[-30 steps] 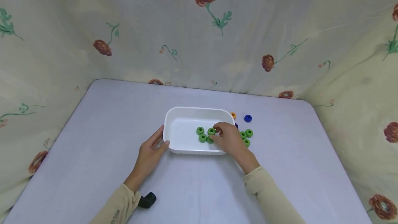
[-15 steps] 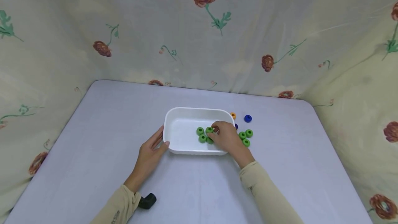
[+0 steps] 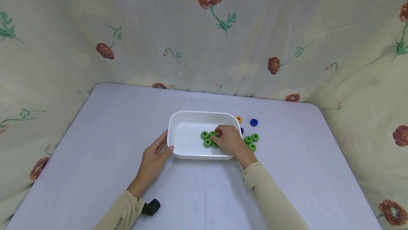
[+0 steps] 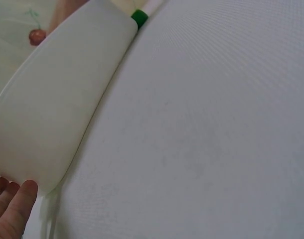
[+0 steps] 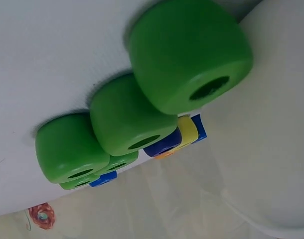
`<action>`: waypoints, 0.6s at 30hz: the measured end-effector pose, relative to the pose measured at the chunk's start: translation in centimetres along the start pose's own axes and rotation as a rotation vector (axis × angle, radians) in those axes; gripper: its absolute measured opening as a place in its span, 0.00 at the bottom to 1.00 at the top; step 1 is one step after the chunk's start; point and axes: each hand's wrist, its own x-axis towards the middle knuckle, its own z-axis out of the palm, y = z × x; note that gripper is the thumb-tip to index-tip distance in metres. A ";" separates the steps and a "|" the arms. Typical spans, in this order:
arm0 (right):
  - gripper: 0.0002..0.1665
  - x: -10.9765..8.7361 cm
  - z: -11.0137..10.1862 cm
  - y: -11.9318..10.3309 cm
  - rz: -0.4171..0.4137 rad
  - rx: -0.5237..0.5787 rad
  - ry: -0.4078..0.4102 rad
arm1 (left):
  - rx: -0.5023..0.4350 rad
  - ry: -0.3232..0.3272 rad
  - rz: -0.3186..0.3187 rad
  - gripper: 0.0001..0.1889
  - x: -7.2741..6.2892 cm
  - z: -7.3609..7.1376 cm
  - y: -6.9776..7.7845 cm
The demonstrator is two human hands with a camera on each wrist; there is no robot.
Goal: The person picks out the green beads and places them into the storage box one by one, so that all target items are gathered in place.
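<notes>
A white plastic tray [image 3: 186,130] stands on the table. My left hand [image 3: 154,162] holds its left end, fingers along the outer wall and thumb at the near corner of the rim. In the left wrist view, fingertips [image 4: 27,191] touch the tray's wall. Reaching over the right side of the tray, my right hand [image 3: 230,139] pinches a green bead [image 3: 212,134] between thumb and forefinger. Beside it on the tray floor lie other green beads [image 3: 207,142], one partly covered by the hand. Neither the right hand nor the held bead shows in the right wrist view.
Right of the tray lie several green beads [image 3: 255,137], a blue bead [image 3: 254,122], an orange bead [image 3: 238,119] and a dark blue bead [image 3: 242,130]. The right wrist view also shows a yellow bead [image 5: 188,133]. Flowered cloth [image 3: 140,31] hangs around the table.
My right hand has shifted slightly left inside the tray, bringing the pinched green bead close against the other green beads. The left hand and tray stay in place.
</notes>
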 end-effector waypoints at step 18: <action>0.19 0.2 0.2 0.1 -0.008 0.015 -0.021 | 0.021 0.020 -0.012 0.33 0.0 0.1 0.2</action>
